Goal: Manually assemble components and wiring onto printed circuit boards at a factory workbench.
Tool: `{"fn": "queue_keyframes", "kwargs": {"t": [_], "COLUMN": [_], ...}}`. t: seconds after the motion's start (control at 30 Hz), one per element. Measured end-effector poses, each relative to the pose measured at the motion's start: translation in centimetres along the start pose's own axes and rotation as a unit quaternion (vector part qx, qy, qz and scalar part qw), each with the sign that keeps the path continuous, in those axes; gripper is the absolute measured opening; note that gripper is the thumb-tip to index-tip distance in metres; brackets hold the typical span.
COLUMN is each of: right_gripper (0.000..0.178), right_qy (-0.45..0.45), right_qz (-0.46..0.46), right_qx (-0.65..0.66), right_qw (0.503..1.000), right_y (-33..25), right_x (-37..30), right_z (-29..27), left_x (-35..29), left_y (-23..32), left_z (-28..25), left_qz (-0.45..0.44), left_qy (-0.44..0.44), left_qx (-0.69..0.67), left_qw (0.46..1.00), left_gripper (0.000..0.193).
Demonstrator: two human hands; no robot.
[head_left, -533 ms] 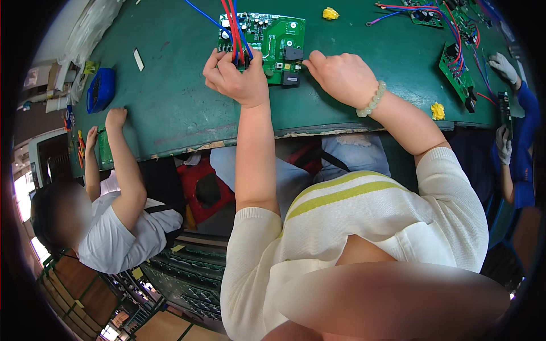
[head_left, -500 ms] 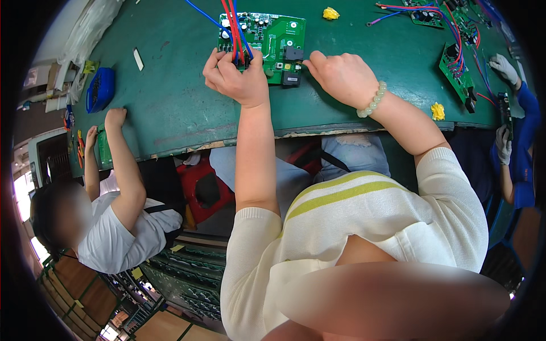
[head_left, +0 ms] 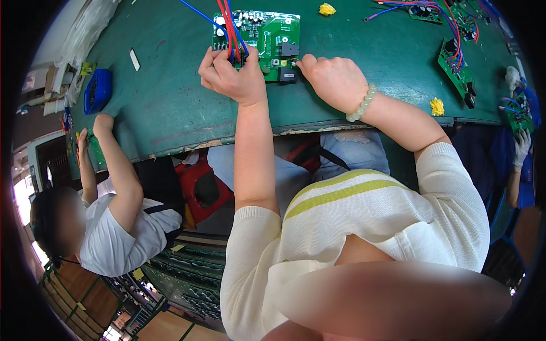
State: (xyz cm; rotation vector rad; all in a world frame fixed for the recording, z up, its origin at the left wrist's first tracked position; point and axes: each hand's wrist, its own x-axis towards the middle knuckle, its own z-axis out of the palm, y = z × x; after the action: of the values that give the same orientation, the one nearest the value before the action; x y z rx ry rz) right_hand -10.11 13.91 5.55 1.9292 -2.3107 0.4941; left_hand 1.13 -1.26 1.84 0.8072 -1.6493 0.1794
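Pinching still, left hand (head_left: 230, 74) grasping red wires (head_left: 228, 25) on green circuit board (head_left: 272, 31), right hand (head_left: 333, 79) clenched beside it, unmoved, green counter (head_left: 170, 96).

A blue tray (head_left: 96, 91) sits at nine o'clock on the green surface (head_left: 170, 108); yellow scraps (head_left: 326, 9) lie at twelve and three (head_left: 437, 106).

circuit board (head_left: 272, 35): green, black parts
wires (head_left: 230, 25): red and blue
surface (head_left: 170, 85): dark green
bracelet (head_left: 363, 104): pale green beads
sweater (head_left: 364, 227): white, yellow-green stripes
tray (head_left: 96, 91): blue
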Motion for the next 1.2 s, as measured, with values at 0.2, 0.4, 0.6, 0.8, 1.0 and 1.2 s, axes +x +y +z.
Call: {"fn": "queue_keyframes", "kwargs": {"t": [0.2, 0.4, 0.6, 0.8, 1.0, 1.2], "right_gripper": [0.028, 0.029, 0.024, 0.029, 0.029, 0.019], "right_qy": [0.008, -0.011, -0.065, 0.015, 0.001, -0.104], "right_qz": [0.015, 0.018, 0.026, 0.009, 0.010, 0.021], "right_qx": [-0.004, 0.013, 0.071, 0.044, 0.023, 0.048], "right_qw": [1.000, 1.000, 0.995, 0.999, 1.000, 0.993], "right_y": [-0.4, 0.0, 0.3, 0.1, 0.2, 0.5], "right_x": [-0.3, -0.1, 0.9, 0.1, 0.1, 1.0], "right_z": [0.4, 0.7, 0.0, 0.3, 0.4, -1.3], "left_x": [0.0, -0.2, -0.3, 0.1, 0.0, -0.1], "left_y": [0.0, 0.0, 0.0, 0.0, 0.0, -0.1], "left_z": [0.1, 0.1, 0.2, 0.2, 0.2, 0.1], "left_qz": [0.007, -0.008, -0.002, -0.007, -0.008, -0.008], "left_qy": [0.010, 0.005, 0.005, 0.006, 0.003, 0.000], "left_qx": [0.000, 0.008, -0.009, -0.023, -0.021, -0.016], "left_qw": [1.000, 1.000, 1.000, 1.000, 1.000, 1.000], "left_gripper": [0.032, 0.032, 0.033, 0.033, 0.033, 0.033]}}
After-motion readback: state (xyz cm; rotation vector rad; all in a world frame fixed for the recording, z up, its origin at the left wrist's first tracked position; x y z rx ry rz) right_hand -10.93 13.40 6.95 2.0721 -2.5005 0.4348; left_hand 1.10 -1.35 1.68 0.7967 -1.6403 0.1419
